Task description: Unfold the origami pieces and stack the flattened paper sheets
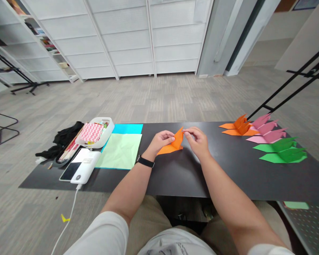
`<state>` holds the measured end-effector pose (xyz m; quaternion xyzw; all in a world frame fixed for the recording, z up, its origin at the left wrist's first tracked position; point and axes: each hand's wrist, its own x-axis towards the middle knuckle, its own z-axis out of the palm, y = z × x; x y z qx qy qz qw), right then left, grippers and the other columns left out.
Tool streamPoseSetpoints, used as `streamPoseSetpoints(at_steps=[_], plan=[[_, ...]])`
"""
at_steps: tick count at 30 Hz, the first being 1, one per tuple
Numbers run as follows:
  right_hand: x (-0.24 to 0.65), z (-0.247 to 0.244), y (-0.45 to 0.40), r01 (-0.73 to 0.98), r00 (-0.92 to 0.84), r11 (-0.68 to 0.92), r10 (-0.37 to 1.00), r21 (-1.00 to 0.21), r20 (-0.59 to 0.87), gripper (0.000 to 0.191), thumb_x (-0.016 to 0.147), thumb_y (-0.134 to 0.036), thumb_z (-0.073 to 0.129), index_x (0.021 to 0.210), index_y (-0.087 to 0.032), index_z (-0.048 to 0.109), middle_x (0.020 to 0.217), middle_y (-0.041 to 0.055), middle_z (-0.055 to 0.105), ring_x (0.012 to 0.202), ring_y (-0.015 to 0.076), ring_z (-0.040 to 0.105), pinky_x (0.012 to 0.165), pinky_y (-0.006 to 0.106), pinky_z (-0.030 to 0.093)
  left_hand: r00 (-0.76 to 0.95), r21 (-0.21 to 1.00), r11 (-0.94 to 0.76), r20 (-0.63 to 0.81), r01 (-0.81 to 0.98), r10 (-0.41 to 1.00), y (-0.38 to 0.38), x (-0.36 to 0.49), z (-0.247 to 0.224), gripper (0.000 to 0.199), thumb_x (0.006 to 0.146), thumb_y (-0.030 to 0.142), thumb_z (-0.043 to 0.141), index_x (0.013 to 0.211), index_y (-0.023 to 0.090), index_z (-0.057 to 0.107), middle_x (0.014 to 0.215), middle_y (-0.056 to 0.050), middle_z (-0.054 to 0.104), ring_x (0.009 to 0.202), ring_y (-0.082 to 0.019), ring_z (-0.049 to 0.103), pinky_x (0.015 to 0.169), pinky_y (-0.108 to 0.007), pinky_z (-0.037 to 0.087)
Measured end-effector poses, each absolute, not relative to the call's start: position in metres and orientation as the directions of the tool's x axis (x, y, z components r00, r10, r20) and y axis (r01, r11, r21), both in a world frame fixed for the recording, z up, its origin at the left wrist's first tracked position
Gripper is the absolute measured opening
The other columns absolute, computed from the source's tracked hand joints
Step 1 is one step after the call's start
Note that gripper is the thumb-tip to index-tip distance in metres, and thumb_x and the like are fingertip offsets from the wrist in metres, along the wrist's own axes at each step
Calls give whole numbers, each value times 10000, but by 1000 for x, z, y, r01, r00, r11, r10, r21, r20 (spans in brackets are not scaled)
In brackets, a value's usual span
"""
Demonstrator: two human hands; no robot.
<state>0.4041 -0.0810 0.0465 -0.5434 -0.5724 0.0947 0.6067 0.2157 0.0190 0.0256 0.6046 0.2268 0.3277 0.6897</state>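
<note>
On the dark desk (175,184), the orange folded paper (177,142) is held between the two hands, its long axis slanting from its low left end up to a raised tip. Its body is pinched in the left hand (161,142); by its upper right edge, the right hand's (198,141) fingertips are nearly closed.

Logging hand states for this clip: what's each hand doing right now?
Left hand: holding the orange folded paper.
Right hand: fingers at its tip; grip unclear.
</note>
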Motion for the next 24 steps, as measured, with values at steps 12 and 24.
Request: streamPoseSetpoints(at_steps=[12,24], plan=[[407,54,-85,669,262,386,678,-635,687,144,957,-366,677,1025,-301,786,989,60,753,882,233,703,851,437,606,597,980,-14,131,-197,791,14,217,26,423,785,502,898,977,182,700,960,-63,798,891,-202,758,862,-367,611],[412,46,-83,794,258,348,550,-499,794,110,988,-283,666,973,-276,774,949,62,760,903,239,712,870,434,604,605,977,-55,171,-205,778,11,219,25,340,791,406,902,950,170,716,902,-38,777,824,-151,729,838,-316,590]])
